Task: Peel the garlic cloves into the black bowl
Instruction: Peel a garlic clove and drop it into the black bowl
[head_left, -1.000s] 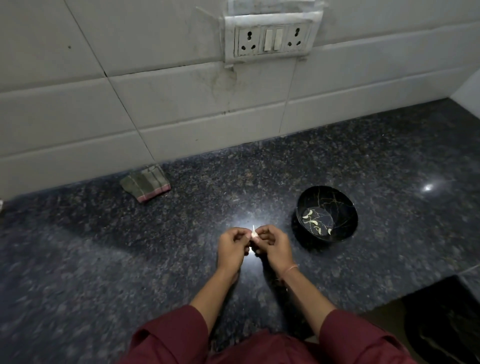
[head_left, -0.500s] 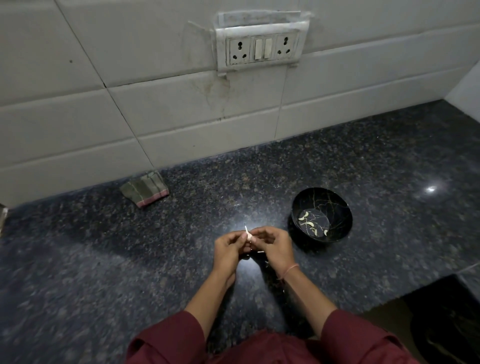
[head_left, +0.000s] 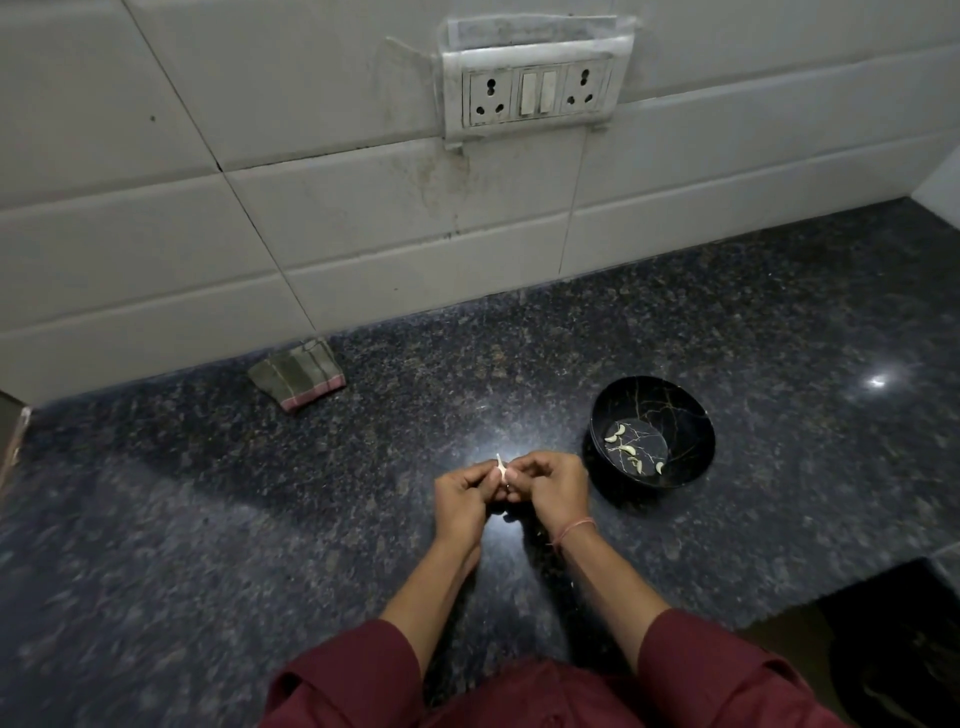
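Both hands, left hand and right hand, pinch an upright garlic clove at their fingertips; black bowl lies rightward, nearer the right hand.

A home kitchen: speckled dark granite worktop, white tiled wall, stained socket panel, folded cloth.

Polished speckled stone counter, glossy black bowl with fine gold veining, striped woven cloth, smooth white tiles, smudged plastic socket
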